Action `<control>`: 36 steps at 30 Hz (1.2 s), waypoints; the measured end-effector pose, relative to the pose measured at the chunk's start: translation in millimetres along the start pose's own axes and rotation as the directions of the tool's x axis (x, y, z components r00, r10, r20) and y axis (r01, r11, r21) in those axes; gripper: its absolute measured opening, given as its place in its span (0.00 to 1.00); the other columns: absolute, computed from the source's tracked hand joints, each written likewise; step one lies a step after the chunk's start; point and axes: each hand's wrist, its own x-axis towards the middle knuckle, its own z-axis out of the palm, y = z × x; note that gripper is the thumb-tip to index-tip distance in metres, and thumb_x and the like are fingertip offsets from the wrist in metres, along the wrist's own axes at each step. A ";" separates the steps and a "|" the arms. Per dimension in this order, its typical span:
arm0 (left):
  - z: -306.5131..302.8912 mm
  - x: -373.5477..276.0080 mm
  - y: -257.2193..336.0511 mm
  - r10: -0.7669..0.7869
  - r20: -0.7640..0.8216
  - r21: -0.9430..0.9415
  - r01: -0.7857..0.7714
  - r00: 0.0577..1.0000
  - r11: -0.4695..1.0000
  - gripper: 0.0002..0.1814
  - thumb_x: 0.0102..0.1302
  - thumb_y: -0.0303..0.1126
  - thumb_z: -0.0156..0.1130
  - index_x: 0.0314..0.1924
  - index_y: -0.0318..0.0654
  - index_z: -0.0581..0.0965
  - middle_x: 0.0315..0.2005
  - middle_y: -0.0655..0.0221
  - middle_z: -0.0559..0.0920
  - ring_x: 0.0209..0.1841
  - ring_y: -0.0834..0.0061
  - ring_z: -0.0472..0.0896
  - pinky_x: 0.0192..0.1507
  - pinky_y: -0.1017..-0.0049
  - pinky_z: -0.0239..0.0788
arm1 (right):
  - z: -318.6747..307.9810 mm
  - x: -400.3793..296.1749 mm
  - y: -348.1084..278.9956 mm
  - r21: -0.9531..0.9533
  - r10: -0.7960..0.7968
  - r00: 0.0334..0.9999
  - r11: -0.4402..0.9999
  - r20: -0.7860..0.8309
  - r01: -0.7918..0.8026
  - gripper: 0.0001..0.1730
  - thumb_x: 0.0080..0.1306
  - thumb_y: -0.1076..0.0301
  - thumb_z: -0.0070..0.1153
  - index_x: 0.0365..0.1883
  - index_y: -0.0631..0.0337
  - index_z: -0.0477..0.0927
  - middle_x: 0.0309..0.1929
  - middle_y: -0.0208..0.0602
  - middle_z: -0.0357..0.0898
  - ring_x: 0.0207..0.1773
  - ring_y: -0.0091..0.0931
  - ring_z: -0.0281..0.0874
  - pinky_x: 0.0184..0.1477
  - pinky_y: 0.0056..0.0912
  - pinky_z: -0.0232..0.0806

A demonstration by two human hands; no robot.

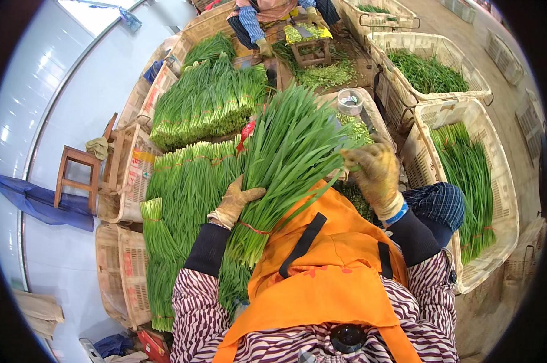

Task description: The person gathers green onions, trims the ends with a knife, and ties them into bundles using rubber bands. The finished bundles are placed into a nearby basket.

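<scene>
My gloved left hand [236, 202] grips a large bunch of garlic chives [287, 140] from its left side, with the thumb across the leaves. A red band [254, 228] ties the bunch near its pale stem ends, which point down toward my lap. The leaves fan up and to the right over my orange apron [328, 272]. At the right edge of the leaves, my gloved right hand [375, 174] has its fingertips pinched on some leaf tips; it is slightly blurred. Rows of tied chive bunches [187, 186] lie left of the held bunch.
A low bench [373, 106] ahead carries a clear plastic container [350, 100] and cut trimmings. Plastic crates with chives stand at right [496, 181] and farther ahead [475, 77]. A co-worker's gloved hand [316, 19] is beside a small wooden stool [312, 52]. A wooden chair [78, 156] leans at left.
</scene>
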 end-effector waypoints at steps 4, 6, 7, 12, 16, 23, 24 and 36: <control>3.6 2.2 -0.6 0.137 -0.011 0.225 -0.131 0.990 0.966 0.44 0.56 0.42 0.74 0.67 0.28 0.65 0.55 0.59 0.79 0.55 0.68 0.78 0.59 0.71 0.68 | 20.5 -1.6 -23.9 0.095 -0.066 0.992 0.994 0.108 0.056 0.15 0.55 0.65 0.68 0.43 0.47 0.86 0.36 0.28 0.82 0.46 0.34 0.78 0.66 0.48 0.62; 4.6 4.4 -1.6 0.113 -0.025 0.243 -0.104 0.993 0.964 0.45 0.55 0.42 0.75 0.67 0.27 0.65 0.56 0.58 0.79 0.57 0.68 0.77 0.61 0.70 0.67 | 29.3 3.0 -33.7 0.044 -0.114 0.975 0.993 0.191 0.108 0.25 0.54 0.60 0.68 0.53 0.46 0.81 0.44 0.30 0.80 0.51 0.34 0.77 0.69 0.52 0.58; 6.6 4.2 0.5 0.100 -0.031 0.251 -0.089 0.994 0.964 0.46 0.54 0.42 0.76 0.67 0.27 0.65 0.56 0.58 0.78 0.57 0.67 0.77 0.62 0.70 0.66 | 32.7 6.0 -38.7 -0.001 -0.146 0.966 0.989 0.214 0.150 0.30 0.54 0.57 0.69 0.57 0.46 0.78 0.46 0.32 0.79 0.53 0.35 0.76 0.70 0.54 0.56; 15.3 -2.8 17.3 0.118 -0.031 0.269 -0.105 0.993 0.957 0.49 0.52 0.45 0.77 0.67 0.26 0.65 0.59 0.55 0.77 0.60 0.64 0.74 0.64 0.69 0.63 | 55.5 -18.4 -27.8 -0.088 -0.111 0.777 0.974 0.620 0.210 0.38 0.55 0.48 0.66 0.64 0.49 0.73 0.51 0.37 0.79 0.58 0.37 0.74 0.73 0.62 0.48; 16.5 -0.6 13.0 0.137 -0.056 0.300 -0.114 0.989 0.947 0.41 0.53 0.40 0.76 0.63 0.30 0.69 0.53 0.58 0.81 0.53 0.66 0.80 0.57 0.68 0.70 | 45.1 -20.9 -14.5 -0.048 -0.054 0.836 0.994 0.546 0.096 0.37 0.57 0.47 0.65 0.63 0.49 0.74 0.51 0.39 0.80 0.57 0.39 0.74 0.73 0.61 0.48; 43.3 -7.9 44.4 0.448 0.148 0.644 -0.429 0.882 0.633 0.40 0.49 0.43 0.78 0.60 0.38 0.71 0.43 0.58 0.84 0.48 0.59 0.83 0.51 0.66 0.74 | 15.6 12.6 -54.0 0.097 -0.330 0.920 0.944 0.211 0.316 0.40 0.56 0.45 0.64 0.65 0.51 0.71 0.48 0.35 0.77 0.59 0.34 0.73 0.71 0.56 0.54; 47.6 -5.6 50.2 0.509 0.238 0.710 -0.506 0.827 0.490 0.41 0.49 0.44 0.78 0.60 0.38 0.71 0.43 0.59 0.84 0.48 0.58 0.83 0.50 0.66 0.74 | 13.9 19.5 -62.0 0.063 -0.365 0.904 0.931 0.223 0.360 0.41 0.56 0.45 0.63 0.66 0.51 0.69 0.54 0.35 0.75 0.61 0.34 0.70 0.72 0.56 0.53; 47.2 -41.1 62.1 0.728 0.283 0.780 -0.592 0.624 0.204 0.43 0.52 0.46 0.75 0.65 0.37 0.69 0.54 0.56 0.77 0.57 0.52 0.75 0.63 0.57 0.63 | 68.6 -45.2 2.8 0.294 0.043 0.756 0.906 0.653 -0.306 0.56 0.54 0.37 0.66 0.71 0.65 0.61 0.57 0.59 0.75 0.57 0.47 0.77 0.56 0.43 0.69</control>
